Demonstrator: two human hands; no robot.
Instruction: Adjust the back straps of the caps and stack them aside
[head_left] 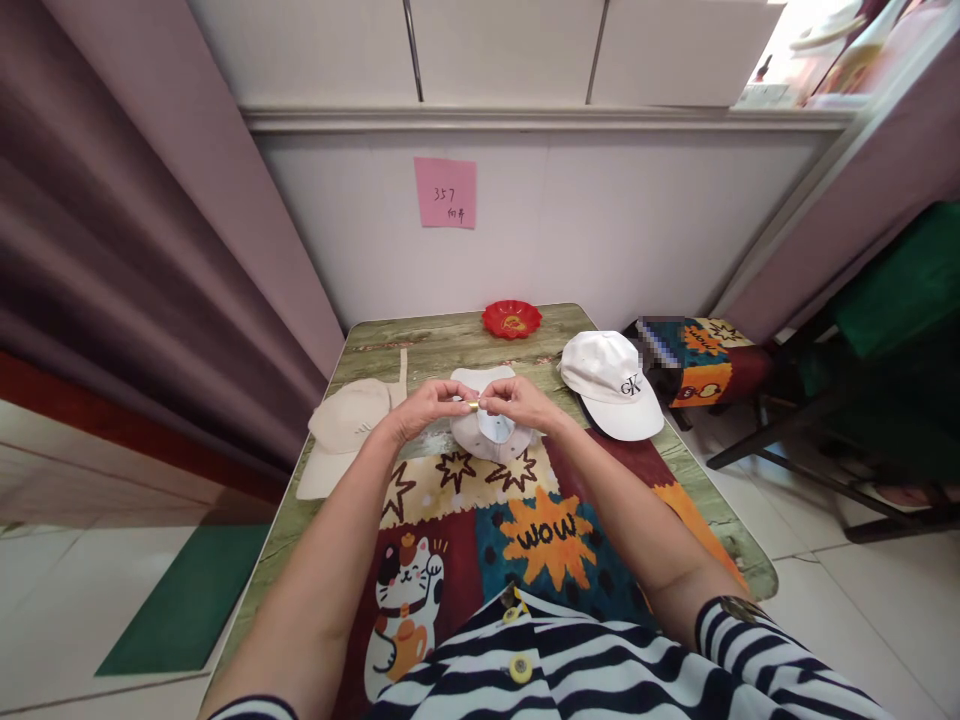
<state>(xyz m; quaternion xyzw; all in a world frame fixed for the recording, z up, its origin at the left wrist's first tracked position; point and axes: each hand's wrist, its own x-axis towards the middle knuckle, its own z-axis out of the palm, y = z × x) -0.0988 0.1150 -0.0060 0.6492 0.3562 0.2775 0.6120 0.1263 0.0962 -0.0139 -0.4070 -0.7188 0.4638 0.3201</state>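
Note:
A pale cap (487,440) lies on the table in front of me, its strap opening towards my hands. Over it, my left hand (435,405) pinches one end of a small yellowish piece (473,404), which looks like part of the cap's strap or buckle. My right hand (517,402) is closed with its fingertips at the other end of that piece. A beige cap (352,415) with a loose strap sits beyond my left forearm. To the right rests a white cap (604,370) with dark letters.
A red scalloped dish (511,319) stands near the back edge of the table (442,335). A patterned cloth (465,510) covers the near part. A cloth-covered stool (712,360) and dark chair stand at the right; a curtain hangs left.

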